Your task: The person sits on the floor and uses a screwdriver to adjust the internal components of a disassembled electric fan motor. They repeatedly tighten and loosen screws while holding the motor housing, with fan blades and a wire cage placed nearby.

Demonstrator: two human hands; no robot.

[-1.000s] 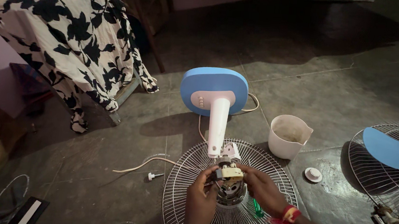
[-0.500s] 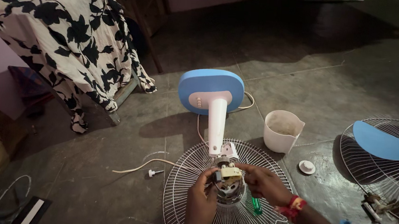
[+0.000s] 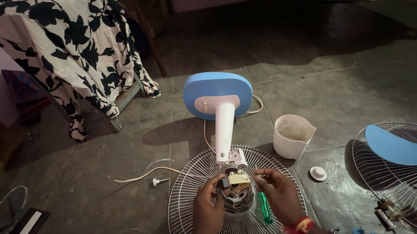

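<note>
A table fan lies on the floor with its blue base (image 3: 217, 94) and white neck (image 3: 223, 130) pointing away from me. Its bare motor (image 3: 235, 190) sits in the middle of the white wire rear guard (image 3: 189, 189). My left hand (image 3: 208, 205) grips the left side of the motor. My right hand (image 3: 276, 192) has its fingertips at the motor's right side, fingers curled. A green screwdriver (image 3: 265, 207) lies on the guard under my right hand.
A white plastic jug (image 3: 293, 136) stands right of the fan. A white round cap (image 3: 318, 173) lies near it. The front guard (image 3: 401, 164) with blue blades (image 3: 395, 144) rests at the right. A white cord (image 3: 141, 173) trails left. A cloth-covered bench (image 3: 67, 38) stands at back left.
The view shifted slightly left, and the blade guard at the right now sits nearer the frame edge. Both hands stay at the motor with little movement.
</note>
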